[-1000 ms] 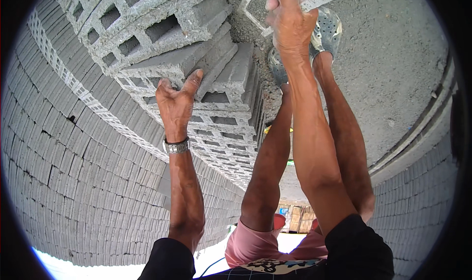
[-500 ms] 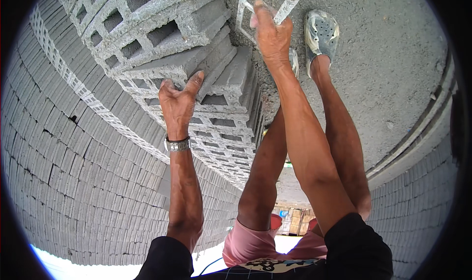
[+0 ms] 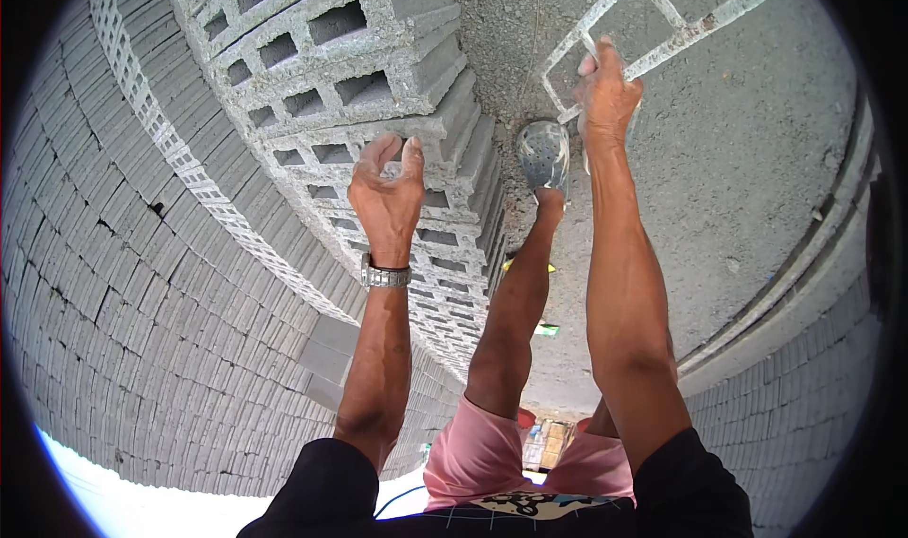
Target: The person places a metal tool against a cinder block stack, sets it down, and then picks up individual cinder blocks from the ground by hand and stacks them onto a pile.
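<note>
Before the face of a stack of grey hollow concrete blocks, my left hand is raised with a gap between thumb and bent fingers. It holds nothing; whether the fingertips touch a block, I cannot tell. A watch circles that wrist. My right hand is closed round a bar of a whitish, mortar-speckled metal frame with crossbars like a short ladder. The frame is tilted over the ground, right of the stack, and its far end runs out near the top of the view.
Tall rows of stacked blocks fill the left side. More blocks stand at the lower right. Rough concrete ground lies on the right, bounded by a long raised edge. My clog is close beside the stack.
My right hand has carried the metal frame rightward and slightly nearer, and more of it shows. My left hand has come away from the block edge it gripped. My feet have shifted.
</note>
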A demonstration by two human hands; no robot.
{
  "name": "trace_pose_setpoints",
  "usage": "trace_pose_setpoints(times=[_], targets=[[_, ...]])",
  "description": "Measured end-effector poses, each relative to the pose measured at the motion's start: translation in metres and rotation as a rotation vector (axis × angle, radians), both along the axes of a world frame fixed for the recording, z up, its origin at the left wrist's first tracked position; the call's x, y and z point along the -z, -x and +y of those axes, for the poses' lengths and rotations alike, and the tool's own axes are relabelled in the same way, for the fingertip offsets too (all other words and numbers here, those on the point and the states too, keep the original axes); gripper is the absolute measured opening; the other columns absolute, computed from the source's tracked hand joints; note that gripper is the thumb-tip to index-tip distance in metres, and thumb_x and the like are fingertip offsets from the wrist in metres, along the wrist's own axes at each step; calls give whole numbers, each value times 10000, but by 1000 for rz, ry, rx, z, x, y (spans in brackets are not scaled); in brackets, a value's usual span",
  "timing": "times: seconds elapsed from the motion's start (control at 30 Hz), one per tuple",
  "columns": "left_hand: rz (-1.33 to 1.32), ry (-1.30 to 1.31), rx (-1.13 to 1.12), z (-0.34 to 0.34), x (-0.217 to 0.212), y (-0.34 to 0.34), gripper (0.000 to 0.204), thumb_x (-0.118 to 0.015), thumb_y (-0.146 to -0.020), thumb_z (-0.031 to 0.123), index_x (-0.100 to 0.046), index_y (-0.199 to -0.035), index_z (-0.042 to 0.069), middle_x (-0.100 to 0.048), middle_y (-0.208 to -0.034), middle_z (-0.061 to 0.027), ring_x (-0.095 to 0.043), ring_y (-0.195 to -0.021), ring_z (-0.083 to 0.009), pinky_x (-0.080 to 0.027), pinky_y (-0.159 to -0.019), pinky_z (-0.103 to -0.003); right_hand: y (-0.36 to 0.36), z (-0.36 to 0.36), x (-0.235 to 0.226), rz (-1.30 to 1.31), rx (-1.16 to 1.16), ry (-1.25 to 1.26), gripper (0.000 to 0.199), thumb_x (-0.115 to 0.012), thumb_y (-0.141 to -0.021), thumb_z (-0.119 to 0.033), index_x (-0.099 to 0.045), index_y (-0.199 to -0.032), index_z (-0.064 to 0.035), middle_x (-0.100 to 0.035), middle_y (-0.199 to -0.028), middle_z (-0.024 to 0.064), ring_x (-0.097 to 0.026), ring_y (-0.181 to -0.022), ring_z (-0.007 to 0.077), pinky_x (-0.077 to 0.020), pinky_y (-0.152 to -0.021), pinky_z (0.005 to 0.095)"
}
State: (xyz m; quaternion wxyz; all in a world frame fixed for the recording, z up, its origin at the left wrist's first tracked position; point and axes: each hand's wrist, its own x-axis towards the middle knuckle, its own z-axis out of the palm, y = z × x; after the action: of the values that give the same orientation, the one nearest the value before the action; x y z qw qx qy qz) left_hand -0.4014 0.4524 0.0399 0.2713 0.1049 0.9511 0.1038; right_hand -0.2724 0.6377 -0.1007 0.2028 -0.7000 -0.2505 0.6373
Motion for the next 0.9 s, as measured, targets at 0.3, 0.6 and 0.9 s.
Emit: trace_pose_setpoints(times=[0.3, 0.6, 0.9], targets=[[177, 371, 199, 52, 70, 55, 666, -767, -703, 563, -695, -782, -94, -665, -725, -253, -644, -800, -391, -415, -975, -445, 8, 46, -49, -11, 70, 121, 426, -667, -849, -362, -552, -634, -13, -455, -533, 22, -401, -434, 122, -319, -397, 287], [100, 163, -41, 37, 78, 52, 618, -856, -641, 480, -545, -549, -46, -596, -600, -174, -557, -625, -313, -461, -680, -428, 40, 48, -28, -74, -129, 72, 495, -637, -836, -445, -585, -599, -13, -538, -576, 76, -507, -594, 208, -444, -706, 356], [151, 121, 74, 39, 71, 50, 514, -877, -604, 383, -548, -517, -2, -581, -593, -180, -549, -627, -312, -438, -676, -434, 96, 54, -66, 58, -90, -3, 387, -629, -897, -338, -606, -679, -19, -547, -610, 27, -445, -511, 109, -379, -510, 279]])
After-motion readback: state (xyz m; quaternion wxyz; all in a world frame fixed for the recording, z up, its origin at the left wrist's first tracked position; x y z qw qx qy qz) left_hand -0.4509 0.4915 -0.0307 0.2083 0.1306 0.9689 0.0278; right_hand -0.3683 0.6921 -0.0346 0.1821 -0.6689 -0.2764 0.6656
